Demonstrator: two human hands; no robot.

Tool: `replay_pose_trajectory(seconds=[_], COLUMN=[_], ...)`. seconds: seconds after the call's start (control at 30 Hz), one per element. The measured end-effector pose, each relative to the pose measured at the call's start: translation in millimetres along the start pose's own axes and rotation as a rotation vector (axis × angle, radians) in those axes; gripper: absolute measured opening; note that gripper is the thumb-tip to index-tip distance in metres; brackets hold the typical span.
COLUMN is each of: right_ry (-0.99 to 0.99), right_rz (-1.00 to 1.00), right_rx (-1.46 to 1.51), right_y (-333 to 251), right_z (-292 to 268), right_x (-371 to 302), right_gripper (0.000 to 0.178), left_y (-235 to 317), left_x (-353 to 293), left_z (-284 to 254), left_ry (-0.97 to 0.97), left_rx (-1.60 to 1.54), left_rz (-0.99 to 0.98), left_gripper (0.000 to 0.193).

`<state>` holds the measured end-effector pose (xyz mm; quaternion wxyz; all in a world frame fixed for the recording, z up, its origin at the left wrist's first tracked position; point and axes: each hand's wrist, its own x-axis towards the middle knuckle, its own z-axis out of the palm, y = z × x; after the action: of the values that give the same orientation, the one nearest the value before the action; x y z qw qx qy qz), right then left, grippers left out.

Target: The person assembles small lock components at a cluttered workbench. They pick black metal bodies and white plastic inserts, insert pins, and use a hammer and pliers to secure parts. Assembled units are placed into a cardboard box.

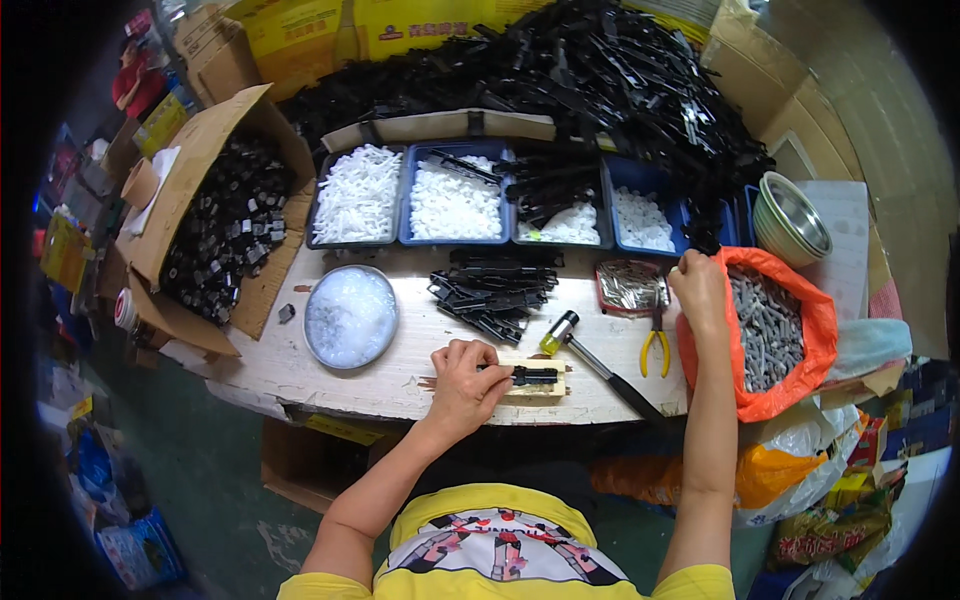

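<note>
While at left fingertips, black part

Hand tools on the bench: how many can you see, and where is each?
2: the hammer, just right of the small wooden block, and the yellow-handled pliers, farther right, beyond the hammer. Others could be hidden under piled parts.

black piece part-hidden, distant person blurred
</note>
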<state>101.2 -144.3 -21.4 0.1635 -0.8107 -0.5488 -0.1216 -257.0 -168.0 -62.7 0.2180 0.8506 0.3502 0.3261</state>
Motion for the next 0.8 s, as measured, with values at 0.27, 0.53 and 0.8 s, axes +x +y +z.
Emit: replay_pose_trajectory(seconds=[0.27,0.53,0.8], right_ry=[0.195,0.128,-0.213], right_rz=[-0.011,0.017,0.314], right_rx=[0.413,0.252,-0.209], right_y=[-24.8,32.8,99.2], right_z=[-41.8,-86.8,-89.9], right_x=[31.9,-40.2,-80.3], right_gripper=[0.031,0.018,0.031], left_y=[0.5,-62.9,-175.4], left_x=[-0.7,56.3,162.9], left_z=[0.8,-56.6,-122.4], left_ry=[0.013,0.312,0.395], left_rx=[0.041,0.07,0.464], left_rz=[0.039,-0.056,-0.407], left_gripper=[0.012,0.014,0.032])
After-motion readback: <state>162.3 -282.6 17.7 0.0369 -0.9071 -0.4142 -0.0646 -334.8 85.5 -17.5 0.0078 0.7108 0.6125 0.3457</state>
